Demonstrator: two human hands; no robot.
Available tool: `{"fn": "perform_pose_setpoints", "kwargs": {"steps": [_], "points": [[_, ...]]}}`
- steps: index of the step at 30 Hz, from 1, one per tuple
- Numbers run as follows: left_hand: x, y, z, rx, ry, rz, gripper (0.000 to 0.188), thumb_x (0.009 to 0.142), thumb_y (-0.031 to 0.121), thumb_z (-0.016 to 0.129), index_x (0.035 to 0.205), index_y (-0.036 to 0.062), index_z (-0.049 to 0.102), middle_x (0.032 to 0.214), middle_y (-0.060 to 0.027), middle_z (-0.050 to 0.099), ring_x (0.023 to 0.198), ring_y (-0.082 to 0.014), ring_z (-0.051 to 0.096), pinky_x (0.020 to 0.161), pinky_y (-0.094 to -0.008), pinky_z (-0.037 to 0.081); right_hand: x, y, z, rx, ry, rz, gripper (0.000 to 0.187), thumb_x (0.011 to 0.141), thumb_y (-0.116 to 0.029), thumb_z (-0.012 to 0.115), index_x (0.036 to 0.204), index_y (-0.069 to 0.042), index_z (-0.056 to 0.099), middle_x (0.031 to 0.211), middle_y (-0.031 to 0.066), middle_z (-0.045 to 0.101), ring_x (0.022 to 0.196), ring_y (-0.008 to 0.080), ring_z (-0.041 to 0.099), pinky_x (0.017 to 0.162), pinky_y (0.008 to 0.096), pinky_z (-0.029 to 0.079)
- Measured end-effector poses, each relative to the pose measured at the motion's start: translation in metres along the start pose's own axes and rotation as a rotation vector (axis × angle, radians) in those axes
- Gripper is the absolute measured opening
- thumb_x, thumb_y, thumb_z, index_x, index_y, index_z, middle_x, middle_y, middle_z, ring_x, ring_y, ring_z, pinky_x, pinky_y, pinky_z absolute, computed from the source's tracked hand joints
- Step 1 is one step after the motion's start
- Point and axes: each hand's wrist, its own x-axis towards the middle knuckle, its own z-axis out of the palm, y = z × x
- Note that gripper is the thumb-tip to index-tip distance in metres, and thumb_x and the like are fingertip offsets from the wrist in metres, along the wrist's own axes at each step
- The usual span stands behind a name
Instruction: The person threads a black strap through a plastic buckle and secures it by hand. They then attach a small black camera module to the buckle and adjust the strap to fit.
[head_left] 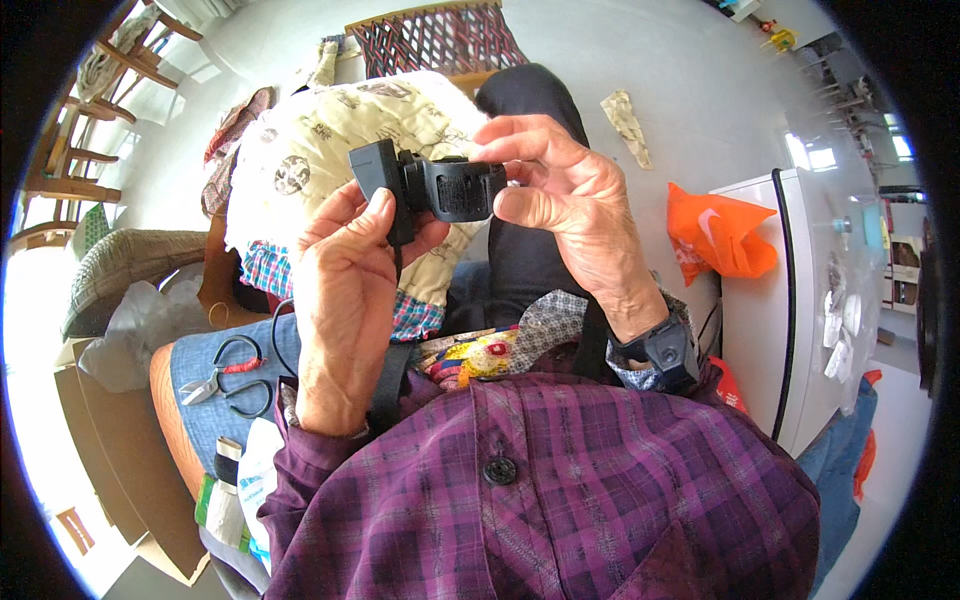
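Observation:
Over my lap I hold a small black device with a curved black strap joined to its right side. My left hand is closed on the flat block, thumb on its front, and a thin black cable hangs down beside it. My right hand pinches the strap's right end between thumb and fingers. A dark wrist-worn unit is fastened round my right wrist. Under and beyond my hands lies cream printed cloth with a checked blue edge.
Snips with looped black handles lie on blue denim at left. An orange bag rests by a white cabinet at right. Ahead stands a woven-top stool; a cloth scrap is on the floor. Wooden chairs stand far left.

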Motion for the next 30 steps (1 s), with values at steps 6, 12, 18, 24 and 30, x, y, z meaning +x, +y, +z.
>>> {"fn": "perform_pose_setpoints", "kwargs": {"steps": [6, 12, 18, 24, 30], "points": [[-0.002, 0.003, -0.001, 0.008, -0.017, -0.059, 0.022, 0.094, 0.007, 0.054, 0.112, -0.0051, 0.057, 0.099, -0.0133, 0.066, 0.082, -0.0224, 0.067, 0.078, -0.0384, 0.057, 0.0, -0.002, -0.004, 0.142, -0.065, 0.088, 0.031, 0.072, -0.012, 0.081, 0.097, -0.004, 0.064, 0.111, 0.0095, 0.062, 0.106, 0.0186, 0.058, 0.096, 0.0333, 0.044], [-0.003, 0.004, 0.001, -0.052, -0.006, -0.103, 0.022, 0.094, 0.006, 0.053, 0.112, -0.0061, 0.057, 0.099, -0.0137, 0.066, 0.081, -0.0231, 0.067, 0.077, -0.0382, 0.058, 0.003, 0.0, -0.002, 0.157, -0.071, 0.043, 0.031, 0.072, -0.008, 0.081, 0.096, -0.004, 0.061, 0.107, 0.0071, 0.064, 0.096, 0.0138, 0.059, 0.086, 0.0279, 0.048], [-0.005, 0.004, 0.004, -0.006, 0.009, -0.099, 0.024, 0.093, 0.006, 0.053, 0.113, -0.0075, 0.056, 0.098, -0.0148, 0.066, 0.08, -0.0232, 0.067, 0.075, -0.0372, 0.059, -0.006, -0.013, -0.003, -0.094, -0.029, 0.069, 0.036, 0.071, -0.005, 0.081, 0.098, -0.002, 0.059, 0.109, 0.0107, 0.062, 0.099, 0.0168, 0.061, 0.088, 0.0304, 0.05], [-0.005, 0.002, 0.004, -0.009, 0.044, -0.115, 0.024, 0.093, 0.005, 0.054, 0.113, -0.0082, 0.056, 0.098, -0.0151, 0.067, 0.08, -0.0238, 0.068, 0.075, -0.0371, 0.059, -0.009, -0.011, 0.002, 0.029, -0.001, 0.112, 0.028, 0.074, 0.003, 0.074, 0.097, 0.0, 0.058, 0.11, 0.0123, 0.062, 0.099, 0.0175, 0.061, 0.089, 0.0311, 0.05], [-0.005, 0.001, 0.002, -0.012, 0.025, -0.116, 0.025, 0.092, 0.004, 0.054, 0.114, -0.0086, 0.055, 0.098, -0.0151, 0.067, 0.08, -0.0239, 0.068, 0.075, -0.0368, 0.059, -0.008, -0.007, 0.002, 0.119, -0.005, 0.099, 0.026, 0.073, 0.004, 0.07, 0.097, 0.001, 0.059, 0.111, 0.015, 0.062, 0.101, 0.0188, 0.06, 0.092, 0.0331, 0.048]]}}
